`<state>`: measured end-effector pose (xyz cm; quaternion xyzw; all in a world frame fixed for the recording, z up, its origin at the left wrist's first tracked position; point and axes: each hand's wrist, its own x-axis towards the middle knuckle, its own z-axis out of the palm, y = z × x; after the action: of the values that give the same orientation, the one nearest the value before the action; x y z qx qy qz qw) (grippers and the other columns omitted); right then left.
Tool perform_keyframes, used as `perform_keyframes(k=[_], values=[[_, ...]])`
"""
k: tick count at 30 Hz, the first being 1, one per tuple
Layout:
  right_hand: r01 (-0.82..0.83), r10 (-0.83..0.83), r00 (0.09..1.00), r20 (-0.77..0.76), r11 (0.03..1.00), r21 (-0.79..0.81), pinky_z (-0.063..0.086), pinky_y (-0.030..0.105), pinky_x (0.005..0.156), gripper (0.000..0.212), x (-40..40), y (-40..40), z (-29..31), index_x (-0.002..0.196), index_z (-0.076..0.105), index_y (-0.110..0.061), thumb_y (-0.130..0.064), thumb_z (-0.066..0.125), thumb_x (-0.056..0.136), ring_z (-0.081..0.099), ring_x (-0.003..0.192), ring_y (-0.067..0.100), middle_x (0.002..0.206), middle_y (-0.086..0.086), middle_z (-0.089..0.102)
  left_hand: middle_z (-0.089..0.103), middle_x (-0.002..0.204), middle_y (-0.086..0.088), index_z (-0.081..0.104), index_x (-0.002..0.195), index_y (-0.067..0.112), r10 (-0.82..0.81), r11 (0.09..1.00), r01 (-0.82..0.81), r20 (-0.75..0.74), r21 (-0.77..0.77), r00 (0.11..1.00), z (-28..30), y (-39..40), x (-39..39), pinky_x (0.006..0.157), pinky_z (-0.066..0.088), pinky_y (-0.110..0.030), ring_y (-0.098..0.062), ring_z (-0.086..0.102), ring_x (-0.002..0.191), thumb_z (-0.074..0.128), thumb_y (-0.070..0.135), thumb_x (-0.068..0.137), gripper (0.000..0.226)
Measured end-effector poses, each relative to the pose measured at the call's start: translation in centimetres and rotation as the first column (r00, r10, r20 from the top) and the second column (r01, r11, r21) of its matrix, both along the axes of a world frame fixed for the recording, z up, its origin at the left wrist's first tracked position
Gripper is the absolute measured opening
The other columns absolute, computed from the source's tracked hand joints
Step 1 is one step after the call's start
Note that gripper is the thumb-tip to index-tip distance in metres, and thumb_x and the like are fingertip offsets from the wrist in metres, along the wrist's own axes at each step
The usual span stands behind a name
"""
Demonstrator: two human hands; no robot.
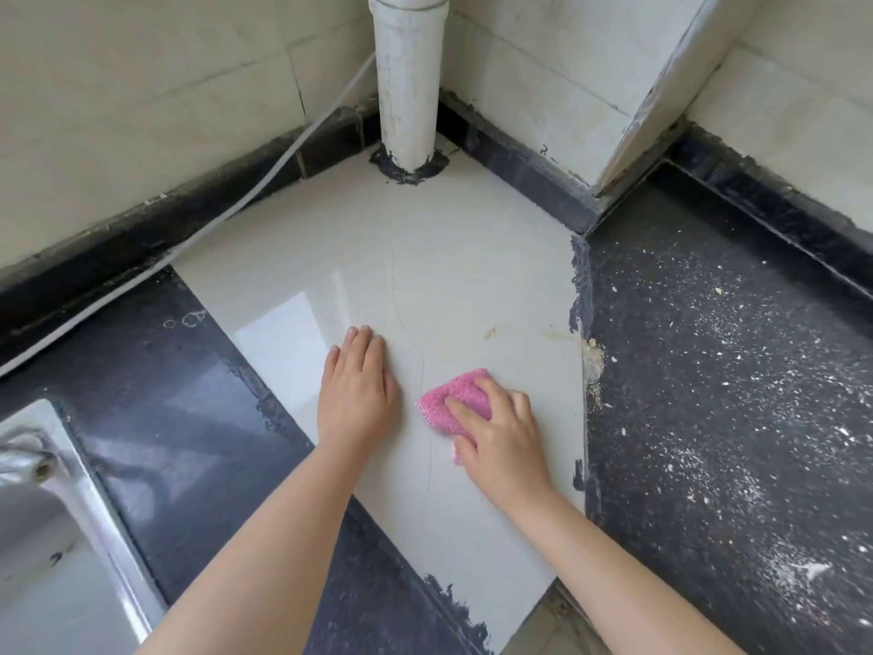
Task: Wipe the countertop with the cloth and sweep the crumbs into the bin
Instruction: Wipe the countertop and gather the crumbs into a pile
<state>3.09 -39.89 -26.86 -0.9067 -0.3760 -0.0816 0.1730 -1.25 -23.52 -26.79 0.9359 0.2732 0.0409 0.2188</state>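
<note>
Cloth (454, 403): pressed flat on the pale bench (425, 257) under the right hand (501, 437), fingers spread.
Crumbs (594, 359): right of and slightly beyond the cloth.
Left hand (356, 390): flat, empty, farther from the crumbs.

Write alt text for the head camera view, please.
A person's right hand presses a pink cloth onto a pale corner countertop tile, with the left hand flat beside it. Crumbs dust the dark counter to the right; a white pipe stands in the corner.
</note>
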Motion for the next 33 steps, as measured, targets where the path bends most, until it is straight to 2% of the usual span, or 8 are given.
perform_keyframes(k=[3,6,10,15,20,27,30,33], values=[[0.049,-0.05,0.999,-0.016,0.997,-0.051,0.054,0.038,0.06,0.039,2.1,-3.2,0.1,0.089,0.074,-0.019,-0.02,0.065,0.05,0.061,0.069,0.034,0.097,0.015,0.068,0.051,0.128,-0.021,0.054,0.114,-0.005,0.013,1.0,-0.013,0.021,0.016,1.0,-0.2,0.0,-0.1,0.105,0.029,-0.048,-0.037,0.04,0.127,0.025,0.014,0.083,0.046],[0.223,-0.231,0.97,-0.08,0.97,-0.102,0.049,0.045,0.062,0.035,5.2,-6.9,0.6,0.097,0.072,-0.016,-0.008,0.074,0.062,0.058,0.078,0.04,0.103,0.015,0.065,0.046,0.135,-0.018,0.051,0.12,-0.004,0.015,1.0,-0.015,0.023,0.027,1.0,-0.2,0.0,-0.2,0.109,0.02,-0.044,-0.033,0.032,0.133,0.026,0.014,0.082,0.049],[0.357,-0.368,0.916,-0.16,0.93,-0.092,0.037,0.035,0.075,0.031,9.2,-9.4,2.2,0.104,0.068,-0.003,0.01,0.059,0.077,0.05,0.093,0.046,0.106,0.022,0.058,0.041,0.139,-0.018,0.047,0.124,-0.004,0.035,0.999,-0.036,0.018,0.026,0.999,-0.2,-0.2,-0.1,0.112,0.016,-0.042,-0.032,0.028,0.135,0.031,0.01,0.088,0.043],[0.203,-0.203,0.979,-0.014,0.974,0.104,0.044,0.033,0.07,0.035,6.9,-7.3,3.4,0.093,0.07,-0.001,0.015,0.07,0.061,0.058,0.08,0.04,0.093,0.021,0.064,0.047,0.133,-0.02,0.052,0.117,-0.005,0.022,0.999,-0.023,0.027,0.038,0.999,0.0,-0.4,0.0,0.109,0.022,-0.046,-0.034,0.034,0.131,0.029,0.013,0.082,0.046],[0.077,-0.079,0.994,0.078,0.996,0.037,0.045,0.035,0.06,0.03,1.1,-5.4,0.0,0.082,0.071,-0.018,-0.011,0.059,0.056,0.054,0.073,0.023,0.082,0.008,0.065,0.038,0.142,-0.016,0.045,0.127,-0.003,0.033,0.999,-0.034,0.028,0.025,0.999,0.0,-0.4,0.0,0.112,0.01,-0.038,-0.028,0.024,0.137,0.04,0.004,0.088,0.039],[0.45,-0.447,0.893,-0.061,0.891,0.055,0.037,0.05,0.075,0.03,7.7,-9.5,1.5,0.091,0.07,-0.001,0.012,0.065,0.065,0.058,0.082,0.042,0.088,0.024,0.06,0.039,0.14,-0.018,0.045,0.126,-0.004,0.021,0.999,-0.022,0.021,0.043,1.0,0.3,-0.6,0.1,0.111,0.012,-0.039,-0.03,0.025,0.136,0.027,0.016,0.081,0.052],[0.32,-0.322,0.947,-0.015,0.935,0.155,0.043,0.051,0.077,0.033,7.1,-8.7,2.7,0.097,0.068,0.0,0.009,0.06,0.067,0.058,0.085,0.041,0.092,0.024,0.061,0.04,0.139,-0.019,0.046,0.123,-0.005,0.02,0.998,-0.022,0.023,0.06,1.0,0.3,-0.6,0.1,0.109,0.012,-0.037,-0.031,0.026,0.135,0.024,0.019,0.076,0.057],[0.058,-0.072,0.996,0.057,0.975,0.217,0.04,0.037,0.076,0.04,2.2,-6.4,2.4,0.101,0.06,-0.012,-0.001,0.058,0.063,0.05,0.086,0.024,0.1,0.012,0.056,0.041,0.138,-0.019,0.047,0.121,-0.005,0.02,0.997,-0.022,0.033,0.071,0.999,0.3,-0.6,0.1,0.108,0.012,-0.036,-0.031,0.026,0.135,0.024,0.018,0.076,0.055]])
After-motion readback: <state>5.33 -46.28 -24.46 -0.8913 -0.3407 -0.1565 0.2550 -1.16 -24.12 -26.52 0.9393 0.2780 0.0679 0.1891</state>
